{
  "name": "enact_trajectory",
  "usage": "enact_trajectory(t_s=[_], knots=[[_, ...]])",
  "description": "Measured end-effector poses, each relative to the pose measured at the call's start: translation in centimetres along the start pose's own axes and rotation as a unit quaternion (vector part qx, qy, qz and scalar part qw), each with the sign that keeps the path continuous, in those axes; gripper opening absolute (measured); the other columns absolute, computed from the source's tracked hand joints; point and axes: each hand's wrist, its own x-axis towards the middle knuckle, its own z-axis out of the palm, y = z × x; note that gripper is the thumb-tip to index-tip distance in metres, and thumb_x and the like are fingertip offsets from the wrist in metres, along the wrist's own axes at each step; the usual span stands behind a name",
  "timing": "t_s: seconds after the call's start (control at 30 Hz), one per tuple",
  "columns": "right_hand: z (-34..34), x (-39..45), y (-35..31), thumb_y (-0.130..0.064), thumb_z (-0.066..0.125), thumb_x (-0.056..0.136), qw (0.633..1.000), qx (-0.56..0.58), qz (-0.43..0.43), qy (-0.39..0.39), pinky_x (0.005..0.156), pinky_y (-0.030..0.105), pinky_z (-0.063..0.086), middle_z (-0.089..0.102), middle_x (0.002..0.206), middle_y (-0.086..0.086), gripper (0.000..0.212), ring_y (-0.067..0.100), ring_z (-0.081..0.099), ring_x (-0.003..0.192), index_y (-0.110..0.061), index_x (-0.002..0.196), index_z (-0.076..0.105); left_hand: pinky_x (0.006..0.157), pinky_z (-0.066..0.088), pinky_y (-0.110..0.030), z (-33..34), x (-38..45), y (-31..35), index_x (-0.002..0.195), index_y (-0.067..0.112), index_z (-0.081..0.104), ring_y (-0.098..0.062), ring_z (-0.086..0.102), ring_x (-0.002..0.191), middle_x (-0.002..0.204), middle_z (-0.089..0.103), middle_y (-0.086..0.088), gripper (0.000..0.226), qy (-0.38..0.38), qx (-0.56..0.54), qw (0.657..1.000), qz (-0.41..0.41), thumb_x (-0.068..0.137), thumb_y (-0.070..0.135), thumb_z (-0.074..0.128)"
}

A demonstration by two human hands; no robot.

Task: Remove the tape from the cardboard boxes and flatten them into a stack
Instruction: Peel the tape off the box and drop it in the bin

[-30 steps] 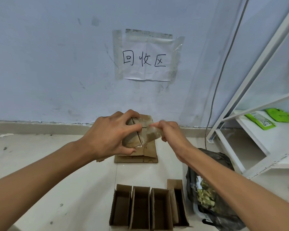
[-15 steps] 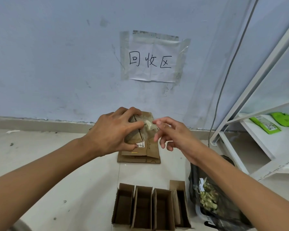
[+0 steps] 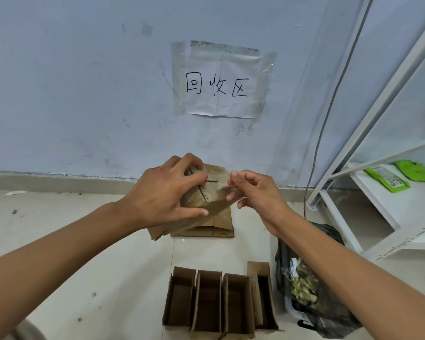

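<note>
Tape on the held cardboard box, clear and hard to trace; left hand grips the box above the flattened stack, right hand pinches at its taped end, fingers curled

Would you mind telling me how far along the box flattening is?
Done: a few flattened boxes stacked by the wall. In hand: the left hand grips a taped box while the right hand picks at its tape. Left: four open boxes standing on the floor.
</note>
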Motion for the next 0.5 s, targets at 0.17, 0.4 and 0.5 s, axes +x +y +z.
enact_trajectory(t_s=[0.17, 0.4, 0.5], knots=[[0.3, 0.5, 0.4, -0.029, 0.070, 0.098, 0.994, 0.101, 0.032, 0.025, 0.054, 0.018, 0.050, 0.074, 0.085, 0.011, 0.022, 0.011, 0.064, 0.059, -0.008, 0.101, 0.078, 0.055, 0.051, -0.035, -0.3, 0.2, 0.6, 0.109, 0.034, 0.050, -0.021, 0.053, 0.109, 0.135, 0.048, 0.004, 0.049, 0.023, 0.015, 0.999, 0.023, 0.084, 0.074, 0.062], [1.6, 0.9, -0.3, -0.013, 0.054, 0.108, 0.996, 0.076, 0.040, 0.012, 0.065, 0.023, 0.044, 0.059, 0.079, 0.001, 0.026, 0.009, 0.049, 0.065, -0.009, 0.120, 0.077, 0.068, 0.052, -0.038, -0.5, 0.3, 0.3, 0.111, 0.031, 0.052, -0.028, 0.053, 0.117, 0.137, 0.052, -0.002, 0.050, 0.026, 0.055, 0.998, 0.034, 0.083, 0.069, 0.068], [1.5, 0.7, -0.8, -0.009, 0.056, 0.106, 0.999, 0.027, 0.018, 0.007, 0.065, 0.022, 0.048, 0.074, 0.102, 0.001, 0.024, 0.011, 0.054, 0.072, -0.009, 0.119, 0.077, 0.070, 0.054, -0.039, -0.6, 0.1, 0.2, 0.109, 0.029, 0.051, -0.029, 0.052, 0.118, 0.138, 0.051, -0.003, 0.050, 0.028, 0.056, 0.998, 0.028, 0.080, 0.064, 0.071]])
